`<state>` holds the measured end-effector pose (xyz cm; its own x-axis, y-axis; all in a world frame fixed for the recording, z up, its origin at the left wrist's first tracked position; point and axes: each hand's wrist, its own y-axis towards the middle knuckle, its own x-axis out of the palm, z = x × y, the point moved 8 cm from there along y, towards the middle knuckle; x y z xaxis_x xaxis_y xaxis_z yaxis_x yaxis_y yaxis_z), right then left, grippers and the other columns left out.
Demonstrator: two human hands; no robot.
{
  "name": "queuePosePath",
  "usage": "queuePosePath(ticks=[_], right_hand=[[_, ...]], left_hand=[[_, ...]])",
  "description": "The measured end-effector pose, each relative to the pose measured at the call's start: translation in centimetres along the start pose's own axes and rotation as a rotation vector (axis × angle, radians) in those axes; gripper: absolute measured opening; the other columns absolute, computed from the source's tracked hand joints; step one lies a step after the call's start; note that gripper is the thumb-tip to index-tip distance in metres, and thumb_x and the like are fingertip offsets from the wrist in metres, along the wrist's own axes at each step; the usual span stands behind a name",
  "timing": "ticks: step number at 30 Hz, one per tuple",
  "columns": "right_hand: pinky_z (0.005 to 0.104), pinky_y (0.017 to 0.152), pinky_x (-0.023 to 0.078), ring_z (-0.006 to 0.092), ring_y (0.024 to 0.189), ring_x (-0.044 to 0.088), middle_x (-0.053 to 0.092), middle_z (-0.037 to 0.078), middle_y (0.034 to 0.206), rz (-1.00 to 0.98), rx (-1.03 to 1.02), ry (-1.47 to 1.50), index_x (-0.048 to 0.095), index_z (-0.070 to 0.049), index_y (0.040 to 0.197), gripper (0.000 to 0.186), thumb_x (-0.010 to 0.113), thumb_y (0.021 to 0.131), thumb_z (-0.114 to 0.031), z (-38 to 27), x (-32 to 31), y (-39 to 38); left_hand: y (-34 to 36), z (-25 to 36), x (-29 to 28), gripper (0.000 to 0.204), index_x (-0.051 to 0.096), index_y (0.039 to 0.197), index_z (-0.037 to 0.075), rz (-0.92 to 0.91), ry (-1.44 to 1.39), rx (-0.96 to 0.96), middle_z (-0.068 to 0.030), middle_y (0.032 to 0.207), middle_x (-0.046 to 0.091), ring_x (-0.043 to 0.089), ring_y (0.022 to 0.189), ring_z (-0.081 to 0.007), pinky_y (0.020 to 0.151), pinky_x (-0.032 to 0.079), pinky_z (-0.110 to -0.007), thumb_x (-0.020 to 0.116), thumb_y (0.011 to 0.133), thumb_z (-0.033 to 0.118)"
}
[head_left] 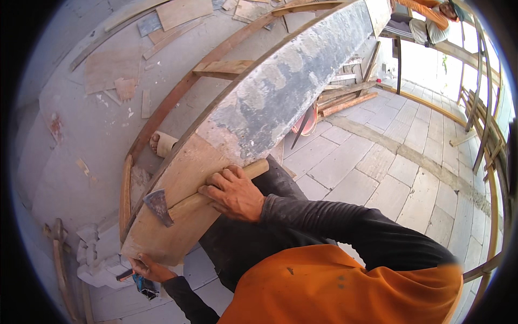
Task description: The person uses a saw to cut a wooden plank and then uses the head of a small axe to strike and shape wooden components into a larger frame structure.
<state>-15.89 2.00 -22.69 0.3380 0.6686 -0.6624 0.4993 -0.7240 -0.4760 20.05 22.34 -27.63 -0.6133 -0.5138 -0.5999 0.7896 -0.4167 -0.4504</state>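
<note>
A long curved wooden piece (199, 156), bare plywood at its near end and patchy grey farther up, slants across the view in front of me. On its bare end rests a hatchet with a dark, worn metal head (158, 207) and a pale wooden handle (256, 168). My right hand (237, 193) is closed over the middle of that handle. At the lower left corner of the curved piece is my left hand (151, 268), its fingers bent together at the edge; what they pinch is hidden. Just below them a small blue and black object (144, 286) shows.
A curved brown wooden frame (167, 110) runs along the left side. Plywood scraps (113, 70) lie on the floor beyond it. Timber strips (345, 100) and a reddish basin (306, 121) lie under the far side. Another person (431, 27) is at the upper right by wooden rails.
</note>
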Motion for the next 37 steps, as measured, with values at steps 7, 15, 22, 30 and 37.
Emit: queuePosePath(ticks=[7, 15, 22, 30, 37], right_hand=[[0.0537, 0.115, 0.034, 0.0336, 0.131, 0.049, 0.056, 0.012, 0.129, 0.393, 0.064, 0.276, 0.059, -0.01, 0.132, 0.046, 0.073, 0.09, -0.023, 4.5, -6.9, -7.6], [0.0457, 0.104, 0.043, 0.0335, 0.119, 0.055, 0.061, 0.013, 0.121, 0.563, 0.305, 0.492, 0.06, -0.009, 0.134, 0.044, 0.073, 0.093, -0.018, 16.5, -11.4, -15.7], [0.0458, 0.095, 0.048, 0.0352, 0.108, 0.059, 0.065, 0.016, 0.113, 0.494, 0.403, 0.467, 0.062, -0.008, 0.131, 0.037, 0.069, 0.097, -0.021, 29.2, -14.5, -21.4], [0.0453, 0.086, 0.051, 0.0368, 0.093, 0.064, 0.069, 0.017, 0.1, 0.486, 0.41, 0.236, 0.07, -0.004, 0.115, 0.024, 0.069, 0.094, -0.015, 32.0, -20.2, -20.3], [0.0457, 0.095, 0.045, 0.0319, 0.104, 0.062, 0.066, 0.019, 0.108, 0.372, 0.094, 0.175, 0.066, 0.0, 0.114, 0.028, 0.065, 0.101, -0.025, 18.6, -20.8, -8.3]], left_hand=[[4.7, -3.3, -4.2, 0.059, 0.048, 0.143, 0.009, -0.051, 0.187, -0.189, -0.0143, 0.14, 0.059, 0.059, 0.123, -0.0279, 0.097, 0.048, -0.048, 0.075, 0.096, 0.03], [7.1, -1.8, -4.3, 0.051, 0.042, 0.152, 0.018, -0.054, 0.444, -0.446, -0.0044, 0.149, 0.058, 0.052, 0.138, -0.0334, 0.096, 0.043, -0.06, 0.053, 0.104, 0.034], [6.2, 3.9, 11.3, 0.045, 0.048, 0.141, 0.015, -0.086, 0.614, -0.308, -0.0091, 0.135, 0.064, 0.059, 0.126, -0.0312, 0.095, 0.048, -0.051, 0.059, 0.098, 0.024], [10.7, 0.8, 1.8, 0.038, 0.055, 0.129, 0.01, 0.033, 0.517, -0.211, -0.0145, 0.119, 0.07, 0.066, 0.111, -0.0288, 0.095, 0.053, -0.041, 0.066, 0.092, 0.012], [3.5, -6.5, -4.9, 0.043, 0.057, 0.124, 0.009, 0.214, 0.2, -0.221, -0.0179, 0.113, 0.072, 0.069, 0.102, -0.0271, 0.093, 0.053, -0.041, 0.073, 0.085, 0.007]])
